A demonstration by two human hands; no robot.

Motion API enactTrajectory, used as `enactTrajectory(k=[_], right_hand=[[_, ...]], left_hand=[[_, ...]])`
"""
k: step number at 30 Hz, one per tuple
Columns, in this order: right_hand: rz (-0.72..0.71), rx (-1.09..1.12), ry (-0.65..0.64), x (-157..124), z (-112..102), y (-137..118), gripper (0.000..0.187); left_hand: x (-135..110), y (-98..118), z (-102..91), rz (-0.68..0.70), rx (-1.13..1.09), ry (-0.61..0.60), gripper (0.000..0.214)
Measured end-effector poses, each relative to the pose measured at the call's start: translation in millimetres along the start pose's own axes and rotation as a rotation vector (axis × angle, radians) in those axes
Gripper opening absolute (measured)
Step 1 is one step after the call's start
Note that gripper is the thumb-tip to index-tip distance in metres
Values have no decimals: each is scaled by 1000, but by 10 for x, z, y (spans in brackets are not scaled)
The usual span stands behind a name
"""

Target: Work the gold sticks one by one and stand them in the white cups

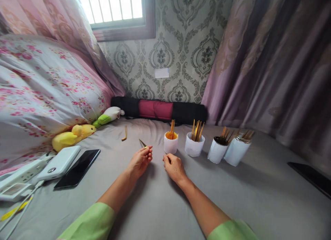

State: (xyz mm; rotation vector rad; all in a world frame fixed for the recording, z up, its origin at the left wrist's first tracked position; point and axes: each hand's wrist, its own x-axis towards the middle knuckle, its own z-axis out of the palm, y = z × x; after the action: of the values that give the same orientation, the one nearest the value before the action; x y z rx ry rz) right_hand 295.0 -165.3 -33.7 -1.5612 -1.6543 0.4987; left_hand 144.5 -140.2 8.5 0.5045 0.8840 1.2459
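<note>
Fingers of left hand (pixel 140 161) pinch thin stick (pixel 142 143); right hand (pixel 174 168) fingers curled in, resting on sheet (pixel 232 198) beside cup (pixel 171 144)

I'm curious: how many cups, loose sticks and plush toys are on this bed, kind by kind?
White cups holding sticks: 4
Loose sticks: 2, one lying on the bed, one in the left hand
Plush toys: 2
Total: 8
</note>
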Motion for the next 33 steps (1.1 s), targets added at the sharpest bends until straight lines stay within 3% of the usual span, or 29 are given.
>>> enactTrajectory(k=[6,14,22,33], right_hand=[[0,41,-12,-6,-8,-3,32],[-21,81,-5,4,9,38,32],[-13,114,-47,6,-29,7,32],[-5,245,-105,14,-101,-160,27]], left_hand=[[-201,-181,5,-1,67,-54,9],[-392,-337,-52,63,221,-143,36],[-472,-300,-105,245,586,-132,40],[-464,-334,-178,419,839,-184,35]])
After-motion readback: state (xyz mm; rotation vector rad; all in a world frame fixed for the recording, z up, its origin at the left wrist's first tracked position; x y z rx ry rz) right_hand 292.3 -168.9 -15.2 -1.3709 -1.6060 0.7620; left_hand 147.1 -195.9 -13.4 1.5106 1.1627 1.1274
